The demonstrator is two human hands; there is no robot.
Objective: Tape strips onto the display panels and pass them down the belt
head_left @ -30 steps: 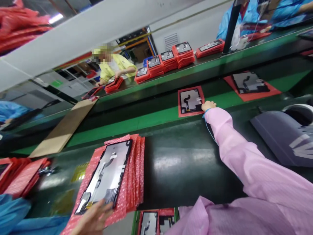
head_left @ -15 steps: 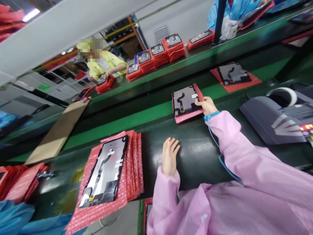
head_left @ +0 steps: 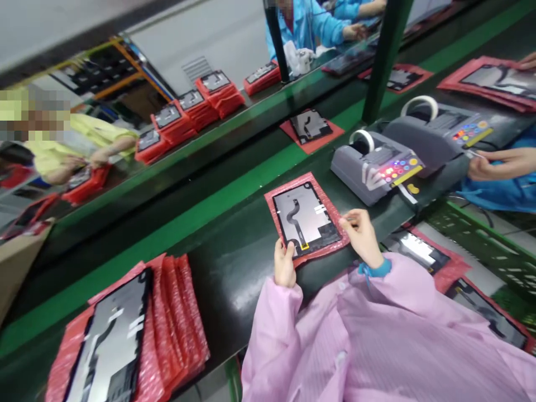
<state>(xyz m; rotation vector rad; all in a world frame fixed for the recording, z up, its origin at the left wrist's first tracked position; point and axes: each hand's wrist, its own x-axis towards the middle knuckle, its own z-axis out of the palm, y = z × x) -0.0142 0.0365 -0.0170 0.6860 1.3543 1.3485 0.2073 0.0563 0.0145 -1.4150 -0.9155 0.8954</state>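
A tablet screen panel (head_left: 305, 220), grey-backed with a dark flex cable and white tabs, lies on a red bubble-wrap bag (head_left: 274, 195) in front of me. My left hand (head_left: 285, 263) grips the near left corner of the panel and bag, thumb on top. At the right edge, my right hand (head_left: 363, 237) pinches the bag between thumb and fingers. A blue wrist strap (head_left: 377, 268) circles my right wrist. To the left rests a stack of red bubble-wrap bags (head_left: 178, 324) with another screen panel (head_left: 111, 335) on top.
Two grey tape dispensers (head_left: 368, 167) stand at the right, with a co-worker's hand (head_left: 502, 164) beside them. Another panel (head_left: 310, 127) lies on the green belt. Stacked panels (head_left: 167, 120) line the far shelf. A green crate (head_left: 481, 234) sits below right.
My right hand has brought the panel and bag from the belt towards me. My left hand has closed on the near left corner. The view has swung right.
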